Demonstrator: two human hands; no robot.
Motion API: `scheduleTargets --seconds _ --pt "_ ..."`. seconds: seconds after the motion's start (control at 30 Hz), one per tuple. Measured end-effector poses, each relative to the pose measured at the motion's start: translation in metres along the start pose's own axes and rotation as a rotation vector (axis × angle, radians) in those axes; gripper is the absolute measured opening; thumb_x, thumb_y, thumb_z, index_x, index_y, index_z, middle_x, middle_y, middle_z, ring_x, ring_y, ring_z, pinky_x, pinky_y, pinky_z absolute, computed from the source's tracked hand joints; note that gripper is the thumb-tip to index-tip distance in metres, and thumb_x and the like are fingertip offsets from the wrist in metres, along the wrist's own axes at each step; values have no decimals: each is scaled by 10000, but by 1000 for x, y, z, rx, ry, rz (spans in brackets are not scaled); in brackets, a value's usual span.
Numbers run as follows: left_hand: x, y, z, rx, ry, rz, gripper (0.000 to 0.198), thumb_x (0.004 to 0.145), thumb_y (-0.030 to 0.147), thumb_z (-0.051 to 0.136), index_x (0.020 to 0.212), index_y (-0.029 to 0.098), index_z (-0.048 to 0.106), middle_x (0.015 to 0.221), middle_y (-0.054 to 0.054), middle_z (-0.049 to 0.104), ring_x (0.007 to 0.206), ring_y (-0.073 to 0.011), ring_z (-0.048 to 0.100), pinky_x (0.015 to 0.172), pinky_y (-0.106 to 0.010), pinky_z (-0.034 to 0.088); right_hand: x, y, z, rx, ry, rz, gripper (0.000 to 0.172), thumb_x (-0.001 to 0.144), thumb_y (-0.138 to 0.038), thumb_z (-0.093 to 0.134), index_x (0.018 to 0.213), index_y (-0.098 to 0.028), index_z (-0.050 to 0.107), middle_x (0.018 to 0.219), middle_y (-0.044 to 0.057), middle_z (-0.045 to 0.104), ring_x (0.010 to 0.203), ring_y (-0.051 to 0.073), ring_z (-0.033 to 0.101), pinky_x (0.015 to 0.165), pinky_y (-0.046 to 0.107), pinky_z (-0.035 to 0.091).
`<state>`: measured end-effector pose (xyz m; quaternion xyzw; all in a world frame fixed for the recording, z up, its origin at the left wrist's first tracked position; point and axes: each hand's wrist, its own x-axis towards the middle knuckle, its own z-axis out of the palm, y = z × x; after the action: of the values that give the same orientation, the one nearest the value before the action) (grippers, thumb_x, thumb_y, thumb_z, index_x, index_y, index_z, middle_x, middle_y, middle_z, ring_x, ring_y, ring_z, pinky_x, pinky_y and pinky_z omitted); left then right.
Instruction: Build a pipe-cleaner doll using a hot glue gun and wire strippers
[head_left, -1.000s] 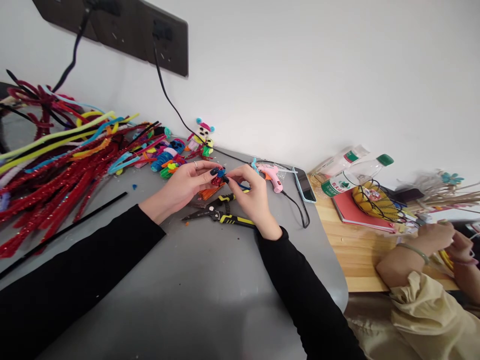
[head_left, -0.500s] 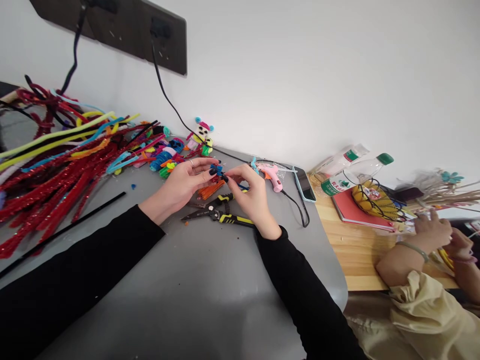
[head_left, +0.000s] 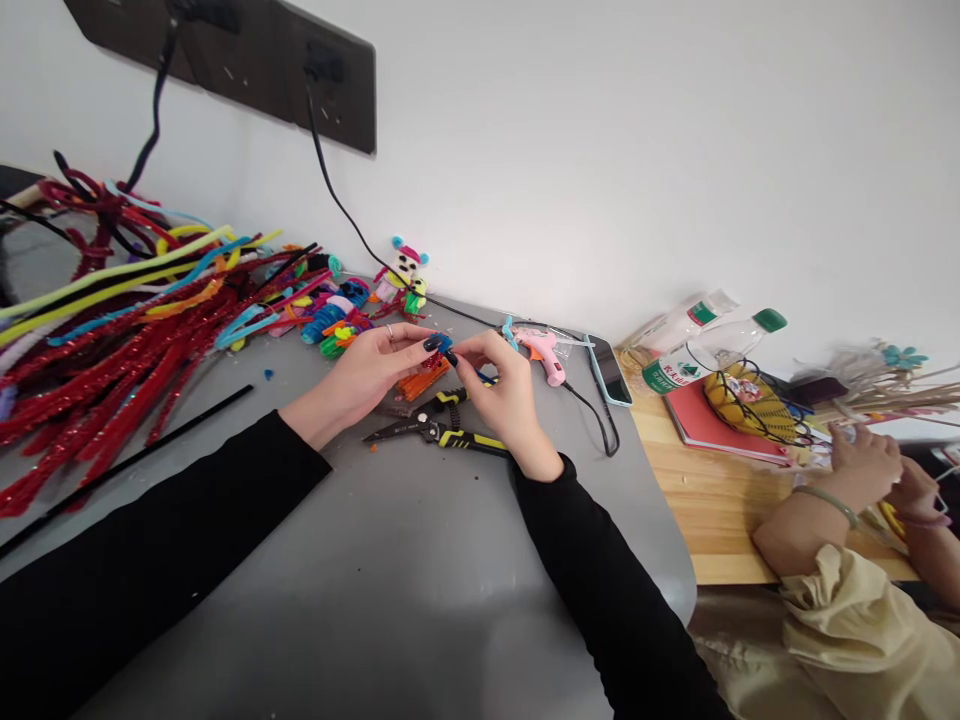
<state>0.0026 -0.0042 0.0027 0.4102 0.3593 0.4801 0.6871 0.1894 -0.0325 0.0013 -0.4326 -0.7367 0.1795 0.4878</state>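
Between my two hands, over the grey table [head_left: 420,560], is a small blue fuzzy pipe-cleaner piece [head_left: 445,343], mostly covered by fingertips. My left hand [head_left: 375,370] pinches it between thumb and fingers. From the other side my right hand [head_left: 502,385] closes thumb and forefinger on its edge. Beneath the hands lie yellow-and-black pliers [head_left: 427,428] with their jaws pointing left, and a bundle of orange pipe cleaners [head_left: 421,381]. A pink glue gun [head_left: 548,357] rests just beyond my right hand.
Red, yellow and blue pipe cleaners [head_left: 150,350] heap at the left. Small pipe-cleaner figures [head_left: 405,270] stand by the wall. At right are a phone [head_left: 609,370], plastic bottles [head_left: 682,365], a red notebook [head_left: 720,425] and another person's hands [head_left: 866,460]. A cord [head_left: 341,205] hangs down from the socket.
My fingers have shifted slightly on the blue piece, which has turned and shows less between them. The view has moved a little. The other person's hands have shifted slightly.
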Motion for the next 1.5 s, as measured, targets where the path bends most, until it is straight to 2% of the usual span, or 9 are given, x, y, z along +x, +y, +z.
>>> scheduleTargets --seconds 0.13,0.33,0.53,0.7,0.9,1.03,1.17,1.33,1.5 --pt "0 -1 0 42 26 15 500 498 420 1037 872 182 805 914 -45 791 870 -177 720 807 -276 602 0 -1 1 -7 -13 4 98 976 -216 594 923 -227 676 868 19 675 768 145 614 718 306 525" --pt "0 -1 1 -25 30 5 507 500 375 1038 913 188 811 1004 -70 803 982 -230 743 922 -352 618 1 -3 0 14 -7 37 95 981 -243 615 929 -230 694 899 26 704 815 153 638 746 308 537" --pt "3 -2 -2 -104 28 -2 487 469 316 1056 837 190 763 873 -29 783 860 -183 742 820 -303 631 2 -4 -2 55 13 41 94 963 -198 608 913 -220 685 904 17 713 824 145 645 762 297 529" --pt "1 -3 -1 -90 -4 20 448 495 350 1049 769 191 732 842 -23 778 836 -181 740 868 -343 633 1 -3 -1 49 11 21 103 958 -177 611 903 -226 683 899 13 702 817 145 633 752 296 522" --pt "1 -4 -2 -15 -32 20 435 571 401 1015 841 181 755 905 -59 788 884 -208 749 921 -373 621 2 -3 -1 13 -2 27 99 961 -197 598 907 -232 673 888 22 693 814 159 630 742 312 532" --pt "1 -6 -3 81 -33 44 490 548 437 1016 868 179 750 938 -67 790 883 -212 741 818 -321 616 2 -5 -2 -2 -10 1 113 959 -180 584 889 -228 659 874 22 678 793 152 619 726 303 522" --pt "1 -6 -6 232 -13 89 496 618 549 961 903 188 775 923 -77 801 847 -226 740 735 -304 595 2 -5 -1 12 -6 -20 105 957 -165 595 895 -220 660 871 22 668 786 149 608 723 300 512" --pt "-2 -1 -5 392 -9 148 515 630 592 936 939 200 809 993 -86 825 943 -271 761 840 -346 614 1 -3 -1 8 -5 -13 100 963 -183 599 897 -221 664 873 22 674 794 152 618 733 308 516" --pt "-1 -3 -4 323 18 121 538 610 585 947 956 193 817 978 -99 826 940 -287 767 831 -363 628 1 -5 0 -1 -4 12 87 970 -220 607 912 -230 671 889 25 695 801 155 628 744 314 530"
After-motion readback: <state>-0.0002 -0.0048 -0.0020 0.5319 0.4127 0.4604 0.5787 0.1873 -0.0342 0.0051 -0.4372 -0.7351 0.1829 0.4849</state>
